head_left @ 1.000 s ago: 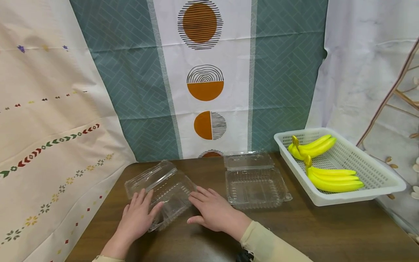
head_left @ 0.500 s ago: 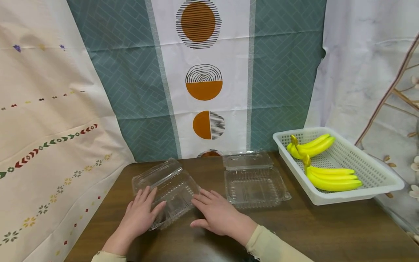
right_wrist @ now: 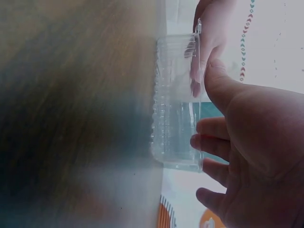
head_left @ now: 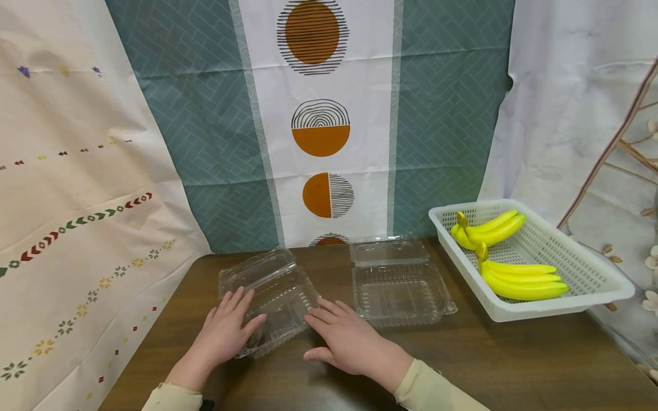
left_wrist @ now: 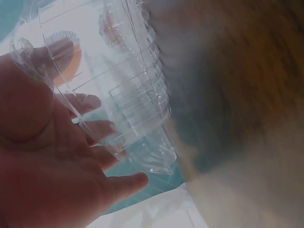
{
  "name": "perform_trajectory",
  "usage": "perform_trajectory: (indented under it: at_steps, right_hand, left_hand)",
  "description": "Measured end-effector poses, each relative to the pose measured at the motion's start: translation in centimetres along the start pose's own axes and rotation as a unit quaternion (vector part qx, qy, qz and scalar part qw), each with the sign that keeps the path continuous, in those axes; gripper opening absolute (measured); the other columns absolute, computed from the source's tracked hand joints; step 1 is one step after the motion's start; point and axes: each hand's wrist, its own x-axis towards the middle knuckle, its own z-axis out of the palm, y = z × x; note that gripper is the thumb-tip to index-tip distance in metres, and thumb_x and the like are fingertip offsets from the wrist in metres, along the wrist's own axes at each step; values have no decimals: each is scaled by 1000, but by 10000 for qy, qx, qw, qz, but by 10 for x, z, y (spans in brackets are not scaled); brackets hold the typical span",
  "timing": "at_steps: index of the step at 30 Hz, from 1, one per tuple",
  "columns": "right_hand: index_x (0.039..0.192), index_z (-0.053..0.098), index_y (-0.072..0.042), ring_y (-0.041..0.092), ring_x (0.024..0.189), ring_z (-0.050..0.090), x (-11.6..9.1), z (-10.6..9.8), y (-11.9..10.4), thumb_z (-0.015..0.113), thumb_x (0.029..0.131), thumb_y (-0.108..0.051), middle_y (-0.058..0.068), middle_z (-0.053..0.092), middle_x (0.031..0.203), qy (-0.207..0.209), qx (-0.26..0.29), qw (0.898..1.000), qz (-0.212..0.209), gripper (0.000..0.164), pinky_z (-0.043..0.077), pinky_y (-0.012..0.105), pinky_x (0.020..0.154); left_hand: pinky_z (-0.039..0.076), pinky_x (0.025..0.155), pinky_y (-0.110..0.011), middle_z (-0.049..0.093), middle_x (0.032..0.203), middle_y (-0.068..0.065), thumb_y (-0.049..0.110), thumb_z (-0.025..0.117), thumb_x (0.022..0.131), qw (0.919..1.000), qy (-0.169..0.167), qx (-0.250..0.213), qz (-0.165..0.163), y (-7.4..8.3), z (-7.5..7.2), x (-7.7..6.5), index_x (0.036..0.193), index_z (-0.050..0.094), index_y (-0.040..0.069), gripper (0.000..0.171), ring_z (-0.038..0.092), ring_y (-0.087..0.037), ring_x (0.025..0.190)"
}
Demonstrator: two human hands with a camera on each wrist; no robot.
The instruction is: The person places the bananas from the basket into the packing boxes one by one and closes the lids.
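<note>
A clear plastic clamshell container (head_left: 283,311) lies unfolded and askew on the brown table, its lid (head_left: 257,269) folded back toward the wall. My left hand (head_left: 226,328) touches its left side, fingers spread over the edge and thumb by the front corner. At the right rim, my right hand (head_left: 352,339) has its extended fingertips against the wall, thumb apart. In the left wrist view, the fingers (left_wrist: 97,130) show behind the transparent wall of the container (left_wrist: 133,90). The right wrist view shows the container (right_wrist: 175,109) from the side, between both hands.
Right of it, a second unfolded clamshell container (head_left: 403,291) sits squarely on the table (head_left: 462,365). Farther right stands a white perforated basket (head_left: 604,299) with two bunches of bananas (head_left: 524,282). Patterned curtains (head_left: 442,125) bound the table at the back and sides.
The left clamshell container has slid to the right and turned slightly clockwise, so it lies straighter. Both hands have moved rightward with it. The second container and the basket stay put.
</note>
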Motion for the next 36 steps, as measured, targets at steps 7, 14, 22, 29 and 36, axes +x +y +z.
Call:
perform_trajectory:
  at_steps: [7,14,22,29,36]
  right_hand:
    - [162,57,-12,30,160,40,-7,-4,2,62,110,-58,4,57,164,-1,24,10000,-4,70,34,50,129]
    - [164,55,-12,30,161,40,-12,-4,2,60,110,-60,5,56,165,-74,-3,10000,-1,73,33,49,130]
    - [164,55,-11,31,159,41,-19,-7,3,61,110,-60,6,56,164,-53,-75,9999,-75,73,34,49,129]
    - [163,56,-11,32,158,43,-25,-9,3,60,109,-60,4,58,163,-25,-139,9999,-74,73,34,49,129]
    - [163,56,-13,31,156,45,-29,-12,3,60,108,-62,1,59,161,-41,-207,9998,-43,74,38,48,127]
  left_hand:
    - [24,118,-84,31,174,-32,48,63,113,9998,51,9,185,4,2,7,168,42,-3,78,22,-59,160]
    - [21,120,-84,30,174,-31,49,63,112,9996,45,-27,265,5,6,12,169,40,-2,79,19,-59,161]
    - [20,122,-82,29,176,-29,56,60,112,9994,-42,-141,309,11,9,18,170,38,0,83,17,-56,163]
    - [20,122,-81,31,176,-29,48,64,112,9989,3,-173,443,19,11,24,169,41,1,77,18,-57,163]
    - [21,123,-80,31,176,-26,49,63,113,9982,74,-179,567,22,16,34,169,42,1,77,17,-55,164]
